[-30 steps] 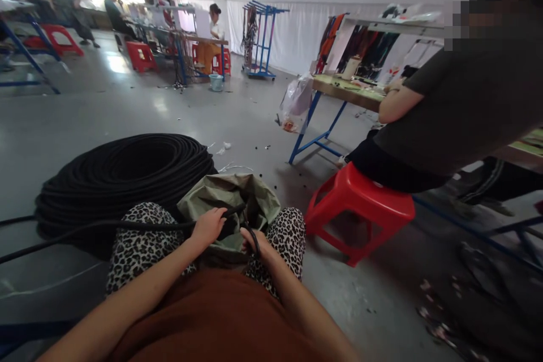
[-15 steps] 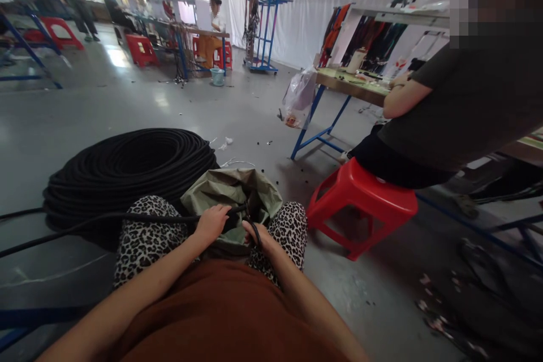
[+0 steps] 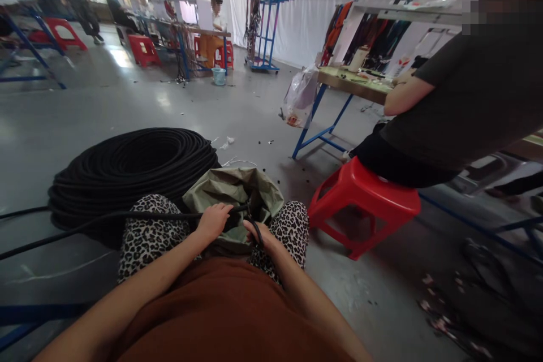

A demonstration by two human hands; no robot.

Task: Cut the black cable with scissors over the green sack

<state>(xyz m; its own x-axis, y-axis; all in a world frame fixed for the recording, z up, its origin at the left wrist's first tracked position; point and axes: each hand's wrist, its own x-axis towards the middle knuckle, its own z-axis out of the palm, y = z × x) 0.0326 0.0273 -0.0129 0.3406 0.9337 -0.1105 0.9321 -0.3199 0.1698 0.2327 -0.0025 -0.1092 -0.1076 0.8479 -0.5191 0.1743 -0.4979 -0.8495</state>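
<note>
My left hand (image 3: 213, 222) is closed around a thick black cord (image 3: 169, 216) that runs in from the left across my knee. The cord's end sticks out past my fingers over an olive-green cloth bag (image 3: 203, 186), which gapes between my knees. In my right hand (image 3: 263, 236) is a pair of scissors, its black handle (image 3: 257, 231) looping over my fingers. The blades reach up toward the cord's end; whether they touch it I cannot tell. A large coil of black cord (image 3: 85, 181) lies on the floor beyond my left knee. The bag's contents are mostly hidden in shadow.
A person in a dark shirt (image 3: 479, 96) sits on a red stool (image 3: 382, 192) at my right, by a worktable (image 3: 352, 86) with a plastic bag (image 3: 299, 96) hanging from it. A blue rack (image 3: 267, 39) and other seated workers are farther back. Small scraps lie on the floor.
The view has shifted very slightly. Both hands keep nearly the same place, and the scissors' blades sit close to the cord's end as before.
</note>
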